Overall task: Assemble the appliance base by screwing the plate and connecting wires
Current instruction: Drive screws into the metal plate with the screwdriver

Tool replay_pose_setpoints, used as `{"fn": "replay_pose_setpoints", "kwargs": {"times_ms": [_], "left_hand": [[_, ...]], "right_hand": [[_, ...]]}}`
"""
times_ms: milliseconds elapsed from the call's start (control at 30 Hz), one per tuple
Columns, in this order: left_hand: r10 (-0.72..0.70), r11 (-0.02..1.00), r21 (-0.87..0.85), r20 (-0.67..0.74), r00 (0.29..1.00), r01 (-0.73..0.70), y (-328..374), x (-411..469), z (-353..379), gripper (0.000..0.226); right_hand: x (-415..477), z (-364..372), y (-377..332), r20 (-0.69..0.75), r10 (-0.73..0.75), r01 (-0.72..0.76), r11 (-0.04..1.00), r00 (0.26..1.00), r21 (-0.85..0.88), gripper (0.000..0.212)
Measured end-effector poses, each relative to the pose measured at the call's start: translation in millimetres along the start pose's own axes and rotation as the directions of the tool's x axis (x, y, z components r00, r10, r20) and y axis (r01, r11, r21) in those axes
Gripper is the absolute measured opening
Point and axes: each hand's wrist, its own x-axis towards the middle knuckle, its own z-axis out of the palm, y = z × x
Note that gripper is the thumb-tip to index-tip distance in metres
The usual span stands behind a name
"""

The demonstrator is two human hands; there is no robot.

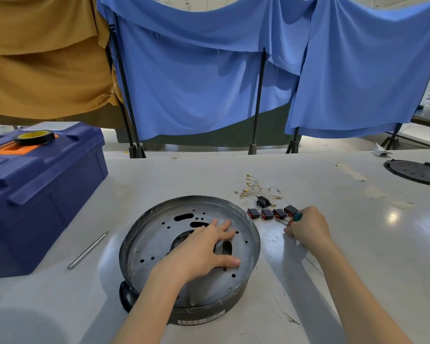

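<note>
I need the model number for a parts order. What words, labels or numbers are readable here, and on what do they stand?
Nothing can be read for certain.
Strip label on the side wall of the appliance base: print too blurred.
Yellow label on the tape roll: too small.
White stickers on the blue toolbox: blurred.
Green-handled tool gripped by the right hand: no marking shows.

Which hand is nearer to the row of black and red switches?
Right. The right hand is beside the switches; the left hand rests flat on the round metal plate.
</note>
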Motion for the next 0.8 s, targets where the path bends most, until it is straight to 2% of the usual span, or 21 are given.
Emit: {"fn": "replay_pose_setpoints", "kwargs": {"times_ms": [167, 267, 333, 367, 467, 600, 733, 800], "left_hand": [[-0.001, 1.0, -0.008, 0.0, 1.0, 0.001, -0.2, 0.3, 0.3, 0.075], [-0.001, 1.0, -0.008, 0.0, 1.0, 0.001, -0.4, 0.3, 0.3, 0.075], [0.001, 1.0, -0.018, 0.0, 1.0, -0.001, -0.7, 0.0, 0.4, 0.075], [0.001, 1.0, -0.022, 0.0, 1.0, -0.001, -0.8, -0.3, 0.4, 0.075], [-0.004, 0.999, -0.032, -0.001, 1.0, 0.004, -1.1, -1.1, 0.4, 0.076], [-0.013, 0.999, -0.033, 0.003, 1.0, 0.013, 0.0, -2.0, -0.1, 0.076], [-0.017, 0.999, -0.027, 0.007, 1.0, 0.017, 1.1, -2.3, -1.0, 0.076], [-0.015, 1.0, -0.024, 0.005, 1.0, 0.015, 1.3, -2.4, -1.2, 0.076]], "right_hand": [[-17.0, -3.7, -11.7, 0.196, -0.074, 0.078, 0.997, 0.978, -0.009, 0.006], [-20.4, -3.8, -14.3, 0.262, -0.086, 0.094, 0.995, 0.961, -0.017, 0.007], [-16.4, -4.9, -12.0, 0.217, -0.102, 0.092, 0.994, 0.971, 0.054, 0.012], [-12.3, -5.7, -10.4, 0.141, -0.109, 0.097, 0.991, 0.984, 0.088, 0.013], [1.2, -5.6, -5.6, -0.062, -0.091, 0.093, 0.995, 0.994, 0.028, 0.011], [2.1, 4.1, -5.1, -0.05, -0.049, 0.041, 0.988, 0.998, -0.149, 0.015], [1.0, 9.7, -8.9, -0.05, -0.101, 0.084, 0.959, 0.994, -0.271, 0.028], [0.3, 9.4, -9.7, -0.022, -0.112, 0.099, 0.946, 0.994, -0.308, 0.023]]}}
